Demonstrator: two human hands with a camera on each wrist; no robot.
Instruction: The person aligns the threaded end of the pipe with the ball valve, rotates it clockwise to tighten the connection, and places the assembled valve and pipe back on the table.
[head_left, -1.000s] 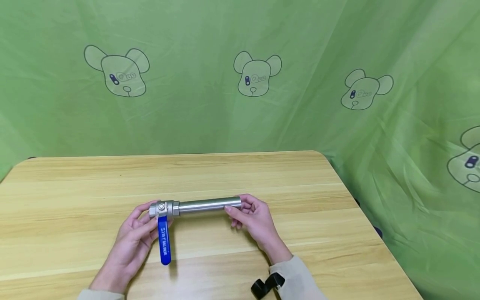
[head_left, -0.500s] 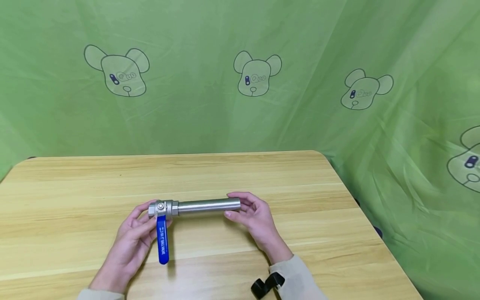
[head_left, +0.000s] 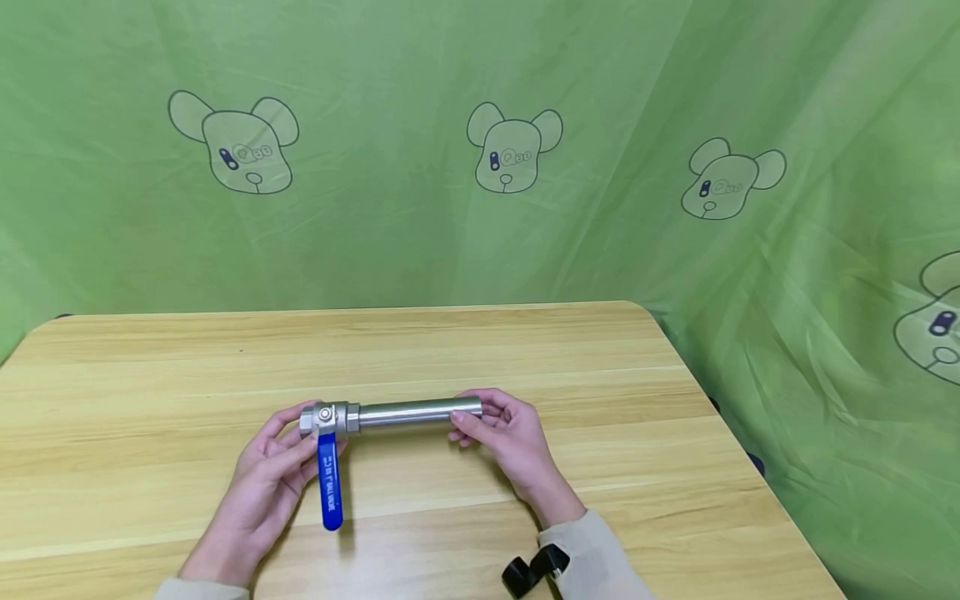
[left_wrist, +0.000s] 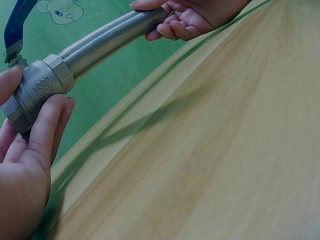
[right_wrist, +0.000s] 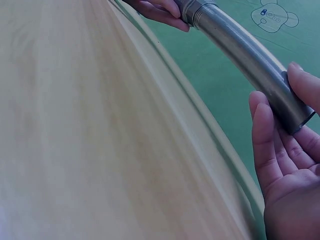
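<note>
A steel ball valve (head_left: 341, 419) with a blue lever (head_left: 330, 483) is held above the table by my left hand (head_left: 262, 483), thumb on the near side and fingers behind and below. From the valve's right end a straight steel pipe (head_left: 420, 412) runs out nearly level; a few threads (left_wrist: 70, 66) show at the joint in the left wrist view. My right hand (head_left: 517, 442) pinches the pipe's free end between thumb and fingers. In the right wrist view the pipe's open end (right_wrist: 302, 123) sits over the palm. The lever points toward me, across the pipe.
Below the hands lies a wood-grain table (head_left: 420, 350) with rounded far corners. A green curtain (head_left: 390, 233) with printed bear heads hangs behind it and along the right. A black device (head_left: 534, 573) is strapped at the right sleeve.
Half a second ago my right fingers were spread off the pipe's end; now thumb and fingers press on it again. The valve and lever have shifted very slightly right. My left hand keeps its grip.
</note>
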